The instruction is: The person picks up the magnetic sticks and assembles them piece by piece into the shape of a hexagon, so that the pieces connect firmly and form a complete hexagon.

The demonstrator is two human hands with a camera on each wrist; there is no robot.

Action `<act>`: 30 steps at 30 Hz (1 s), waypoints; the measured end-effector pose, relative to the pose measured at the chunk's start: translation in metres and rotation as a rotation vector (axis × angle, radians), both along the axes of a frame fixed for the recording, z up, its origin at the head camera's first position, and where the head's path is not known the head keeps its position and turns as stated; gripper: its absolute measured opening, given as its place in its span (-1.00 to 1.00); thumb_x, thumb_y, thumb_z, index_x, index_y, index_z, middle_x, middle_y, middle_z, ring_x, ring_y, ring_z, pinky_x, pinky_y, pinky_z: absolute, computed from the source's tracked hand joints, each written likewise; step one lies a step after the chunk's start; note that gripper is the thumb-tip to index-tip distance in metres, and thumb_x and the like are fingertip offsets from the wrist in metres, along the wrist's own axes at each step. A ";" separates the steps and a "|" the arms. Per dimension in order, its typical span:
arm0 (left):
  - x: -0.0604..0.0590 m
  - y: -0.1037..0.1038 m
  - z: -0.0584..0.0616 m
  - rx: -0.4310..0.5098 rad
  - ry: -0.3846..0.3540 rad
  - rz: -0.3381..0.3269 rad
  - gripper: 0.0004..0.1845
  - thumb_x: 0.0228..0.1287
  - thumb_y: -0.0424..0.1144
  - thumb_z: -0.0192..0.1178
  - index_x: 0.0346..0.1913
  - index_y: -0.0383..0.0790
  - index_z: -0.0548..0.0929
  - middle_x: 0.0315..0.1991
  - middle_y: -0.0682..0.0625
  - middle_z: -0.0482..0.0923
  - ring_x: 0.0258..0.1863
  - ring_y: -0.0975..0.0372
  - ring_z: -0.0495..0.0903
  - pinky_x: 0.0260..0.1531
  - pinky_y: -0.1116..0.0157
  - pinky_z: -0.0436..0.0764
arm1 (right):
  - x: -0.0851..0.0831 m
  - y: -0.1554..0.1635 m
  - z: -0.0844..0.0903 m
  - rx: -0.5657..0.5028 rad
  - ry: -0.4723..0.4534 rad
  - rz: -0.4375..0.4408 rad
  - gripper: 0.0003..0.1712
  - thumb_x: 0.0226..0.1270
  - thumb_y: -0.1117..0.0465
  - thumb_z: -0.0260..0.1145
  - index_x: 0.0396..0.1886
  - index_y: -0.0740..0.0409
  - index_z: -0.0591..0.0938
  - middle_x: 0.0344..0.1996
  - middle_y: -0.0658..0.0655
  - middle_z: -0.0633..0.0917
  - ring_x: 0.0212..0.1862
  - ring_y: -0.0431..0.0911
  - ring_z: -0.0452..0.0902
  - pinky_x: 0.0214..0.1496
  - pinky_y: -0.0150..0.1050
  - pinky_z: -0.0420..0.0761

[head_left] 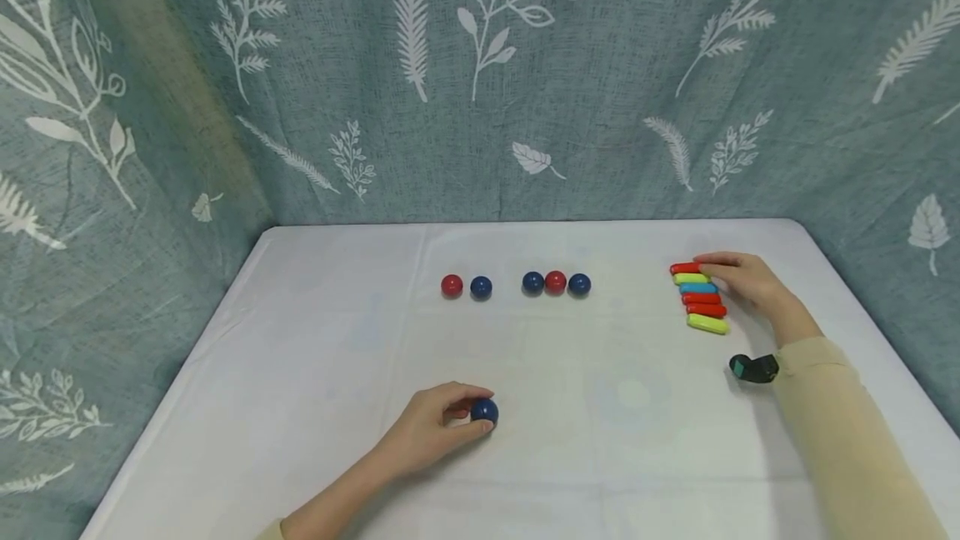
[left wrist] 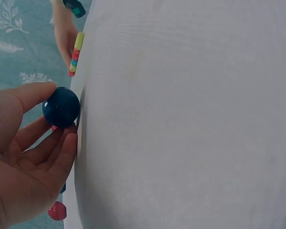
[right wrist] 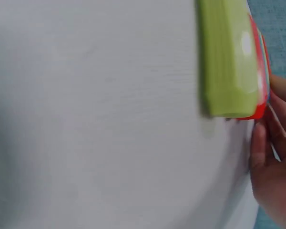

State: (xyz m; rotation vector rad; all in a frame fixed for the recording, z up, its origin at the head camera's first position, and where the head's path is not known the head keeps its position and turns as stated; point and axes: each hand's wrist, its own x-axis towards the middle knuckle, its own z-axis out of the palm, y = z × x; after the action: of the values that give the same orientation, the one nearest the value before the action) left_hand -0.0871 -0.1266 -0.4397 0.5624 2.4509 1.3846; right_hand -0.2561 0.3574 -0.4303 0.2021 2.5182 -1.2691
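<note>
The right wrist view is blurred and shows only the nearest yellow-green bar [right wrist: 229, 57] at close range; the bars behind it appear as thin red and blue edges. The right hand [head_left: 738, 280] rests against the right side of a row of coloured bars [head_left: 699, 298] stacked side by side near the table's right edge. Its fingers lie along the bar ends, reaching to the far red bar [head_left: 684, 268]; whether they curl round any bar cannot be told. A small black device [head_left: 754, 368] sits at the right wrist, beside a beige sleeve [head_left: 840, 432].

The left hand [head_left: 431, 432] pinches a dark blue ball [head_left: 484, 412] between thumb and fingertips, in the near middle of the white table [head_left: 315, 357]. In the left wrist view the ball [left wrist: 61, 107] hides most of the far balls.

Five balls lie in a line toward the far edge: a red and blue pair [head_left: 466, 287], then, after a gap, a blue-red-blue group of three [head_left: 556, 282] touching one another. Open tabletop lies between the held ball and this line, and on the whole left side. A leaf-patterned curtain [head_left: 480, 65] closes off the back and sides.
</note>
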 end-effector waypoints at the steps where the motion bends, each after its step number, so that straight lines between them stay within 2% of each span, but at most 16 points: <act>1: 0.001 0.000 0.000 0.001 -0.004 0.001 -0.61 0.27 -0.12 0.32 0.10 -0.22 0.64 0.05 -0.03 0.63 -0.01 0.15 0.61 -0.01 0.37 0.55 | -0.002 -0.001 0.001 0.015 -0.004 0.015 -0.28 0.52 -0.10 0.04 0.43 0.32 0.27 0.45 0.45 0.08 0.43 0.36 -0.07 0.37 0.28 0.07; 7: 0.002 -0.001 -0.001 0.010 -0.003 0.005 -0.62 0.28 -0.13 0.31 0.10 -0.22 0.64 0.04 -0.01 0.62 0.01 0.17 0.61 -0.01 0.41 0.54 | -0.009 -0.014 0.010 0.090 0.013 0.108 -0.36 0.54 -0.05 0.03 0.37 0.33 0.34 0.39 0.46 0.20 0.34 0.34 0.07 0.33 0.28 0.15; 14: 0.001 -0.001 -0.003 0.012 0.012 0.002 -0.62 0.28 -0.13 0.31 0.10 -0.21 0.64 0.02 0.02 0.63 0.00 0.19 0.61 -0.01 0.42 0.53 | -0.005 -0.038 0.024 0.157 0.111 0.251 -0.45 0.52 0.04 0.10 0.29 0.36 0.44 0.25 0.47 0.39 0.18 0.28 0.30 0.16 0.16 0.38; 17: 0.001 0.000 -0.003 0.015 0.015 -0.001 -0.62 0.28 -0.14 0.31 0.11 -0.21 0.64 0.01 0.03 0.63 0.00 0.20 0.61 -0.01 0.42 0.53 | -0.006 -0.046 0.024 0.215 0.160 0.301 -0.50 0.50 0.05 0.14 0.24 0.31 0.52 0.18 0.44 0.47 0.11 0.25 0.37 0.09 0.14 0.43; 21: 0.001 0.001 -0.003 0.017 0.011 0.000 -0.62 0.28 -0.14 0.31 0.11 -0.22 0.64 0.00 0.04 0.63 0.00 0.20 0.61 -0.01 0.43 0.53 | -0.004 -0.058 0.022 0.282 0.256 0.391 -0.61 0.44 0.15 0.22 0.13 0.30 0.59 0.07 0.39 0.57 0.05 0.23 0.44 0.05 0.14 0.47; 26: 0.001 0.002 -0.003 0.022 0.016 0.006 -0.62 0.27 -0.16 0.32 0.10 -0.22 0.64 -0.03 0.06 0.63 -0.02 0.21 0.61 -0.02 0.43 0.53 | 0.005 -0.076 0.020 0.316 0.354 0.508 -0.70 0.33 0.28 0.31 0.02 0.30 0.66 -0.03 0.30 0.65 0.02 0.19 0.48 0.09 0.16 0.45; 30: 0.002 0.002 -0.003 0.021 0.029 0.013 -0.63 0.26 -0.17 0.33 0.09 -0.22 0.65 -0.04 0.06 0.63 -0.04 0.21 0.62 -0.03 0.42 0.54 | 0.015 -0.092 0.019 0.336 0.402 0.583 -0.74 0.30 0.30 0.34 -0.04 0.27 0.69 -0.10 0.20 0.68 -0.01 0.13 0.49 0.07 0.11 0.46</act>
State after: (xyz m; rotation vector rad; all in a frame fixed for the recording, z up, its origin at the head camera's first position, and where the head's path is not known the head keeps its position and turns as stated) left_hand -0.0856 -0.1243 -0.4428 0.5762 2.4690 1.4187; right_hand -0.2415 0.2657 -0.4116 -0.7327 2.7900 -0.7002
